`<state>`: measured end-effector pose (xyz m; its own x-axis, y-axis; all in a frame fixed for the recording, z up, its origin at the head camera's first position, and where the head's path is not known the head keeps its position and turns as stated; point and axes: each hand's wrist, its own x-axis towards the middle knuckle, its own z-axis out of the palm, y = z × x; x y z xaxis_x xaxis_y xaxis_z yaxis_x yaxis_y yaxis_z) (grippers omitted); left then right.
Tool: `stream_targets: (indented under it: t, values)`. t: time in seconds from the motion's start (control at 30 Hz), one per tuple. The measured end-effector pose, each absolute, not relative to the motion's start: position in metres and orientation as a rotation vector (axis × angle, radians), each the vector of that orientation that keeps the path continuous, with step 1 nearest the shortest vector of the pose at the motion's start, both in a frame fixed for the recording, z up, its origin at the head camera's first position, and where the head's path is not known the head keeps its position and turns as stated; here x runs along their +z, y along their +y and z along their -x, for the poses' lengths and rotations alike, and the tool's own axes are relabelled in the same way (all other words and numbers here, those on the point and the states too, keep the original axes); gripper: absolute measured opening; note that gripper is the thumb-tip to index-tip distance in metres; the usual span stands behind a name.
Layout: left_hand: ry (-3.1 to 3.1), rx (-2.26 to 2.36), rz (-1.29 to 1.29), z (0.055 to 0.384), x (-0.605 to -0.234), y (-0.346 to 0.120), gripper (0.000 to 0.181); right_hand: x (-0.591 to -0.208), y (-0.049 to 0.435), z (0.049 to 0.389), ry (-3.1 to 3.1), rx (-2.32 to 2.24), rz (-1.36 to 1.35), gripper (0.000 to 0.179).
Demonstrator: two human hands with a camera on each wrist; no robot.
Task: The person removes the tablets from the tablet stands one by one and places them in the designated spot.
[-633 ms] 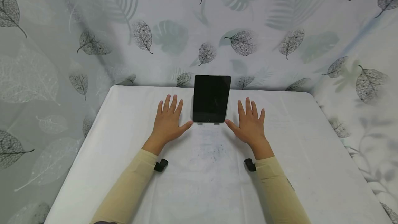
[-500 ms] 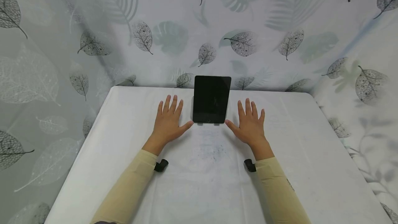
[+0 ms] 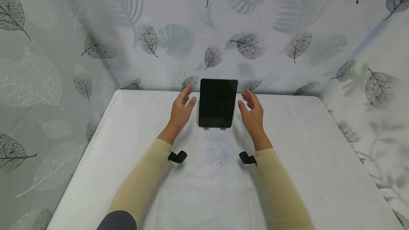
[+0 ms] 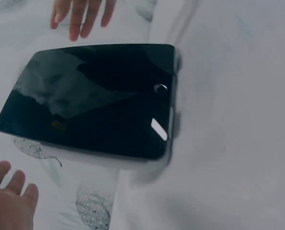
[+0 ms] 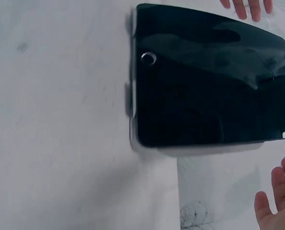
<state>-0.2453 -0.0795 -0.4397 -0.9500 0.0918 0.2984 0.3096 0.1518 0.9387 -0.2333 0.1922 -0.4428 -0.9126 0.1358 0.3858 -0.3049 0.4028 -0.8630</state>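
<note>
A black tablet point(image 3: 218, 103) with a dark screen and a round home button stands tilted back on a small stand point(image 3: 222, 128) near the table's far edge. My left hand point(image 3: 181, 111) hovers just left of it, palm turned inward and fingers loosely bent, apart from its side. On the other side my right hand point(image 3: 252, 113) mirrors it, also holding nothing. In the left wrist view the tablet point(image 4: 99, 100) lies between the left fingers point(image 4: 15, 184) and the right hand's fingers point(image 4: 82, 19). The right wrist view shows the tablet point(image 5: 204, 81) with right-hand fingers point(image 5: 281, 187) beside its edge.
A white-covered table point(image 3: 217, 191) spreads beneath both arms. Behind it and at both sides hang leaf-patterned curtains point(image 3: 179, 17). Each wrist carries a black camera mount, the left one point(image 3: 178, 157) and the right one point(image 3: 247, 158).
Both hands lifted from lying flat with spread fingers on the table. They moved forward and inward, turning their palms toward the tablet. The tablet stays put.
</note>
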Motion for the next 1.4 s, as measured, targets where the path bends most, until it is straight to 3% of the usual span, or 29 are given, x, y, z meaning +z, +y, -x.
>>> stream_targets:
  t: [0.33, 0.8, 1.03, 1.4]
  values:
    - [-1.858, -2.285, 0.258, 0.263, -0.439, -0.060, 0.047, -0.450, 0.179, 0.253, -1.897, 2.061, -0.064, 0.057]
    - [-1.788, -2.292, 0.203, 0.268, -0.455, -0.047, 0.041, -0.456, 0.168, 0.265, -1.835, 2.100, 0.011, 0.046]
    - [-1.782, -2.274, 0.191, 0.259, -0.443, -0.047, 0.038, -0.458, 0.163, 0.268, -1.767, 2.160, 0.017, 0.047]
    - [-1.709, -2.215, 0.192, 0.273, -0.463, -0.042, 0.034, -0.458, 0.164, 0.267, -1.742, 2.195, 0.044, 0.047]
